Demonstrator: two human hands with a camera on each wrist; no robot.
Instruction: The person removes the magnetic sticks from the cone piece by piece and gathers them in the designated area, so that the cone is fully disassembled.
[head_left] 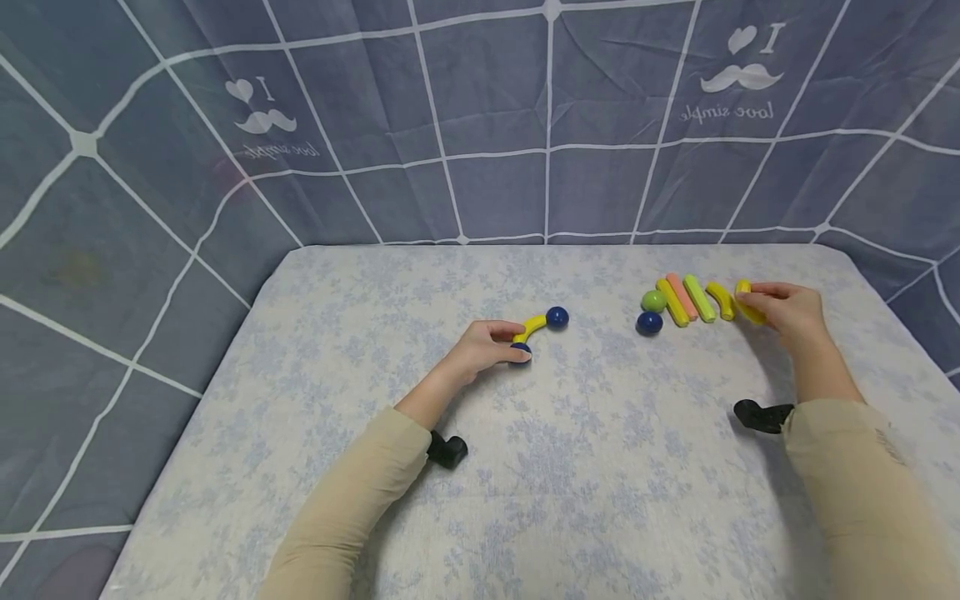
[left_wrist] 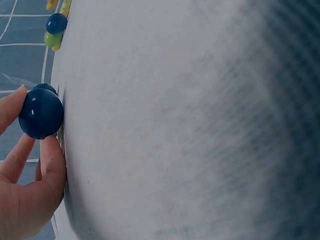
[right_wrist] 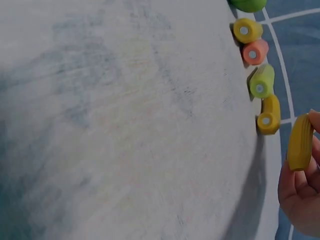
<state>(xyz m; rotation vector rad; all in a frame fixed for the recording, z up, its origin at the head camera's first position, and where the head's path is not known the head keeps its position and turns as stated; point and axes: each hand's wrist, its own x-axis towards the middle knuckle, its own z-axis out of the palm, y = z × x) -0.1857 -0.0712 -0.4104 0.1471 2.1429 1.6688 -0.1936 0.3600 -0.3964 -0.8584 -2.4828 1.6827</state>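
Note:
My left hand (head_left: 486, 347) pinches a dark blue ball (left_wrist: 41, 114) between thumb and fingers. This ball sits at the near end of a curved yellow magnetic stick (head_left: 535, 323), and a second blue ball (head_left: 557, 317) is at the stick's far end. On the right, my right hand (head_left: 791, 312) grips another curved yellow stick (right_wrist: 300, 143) between thumb and fingertips. Just left of that hand lies a similar curved yellow stick (head_left: 722, 300), its end showing a round metal disc in the right wrist view.
Left of the right hand, a row holds a yellow-green straight stick (head_left: 699, 298), an orange-pink one (head_left: 682, 297) and a yellow one (head_left: 672, 302). Beside them sit a green ball (head_left: 654, 301) and a blue ball (head_left: 649, 323). The patterned tablecloth (head_left: 600, 450) ends at a grid-printed curtain (head_left: 495, 196).

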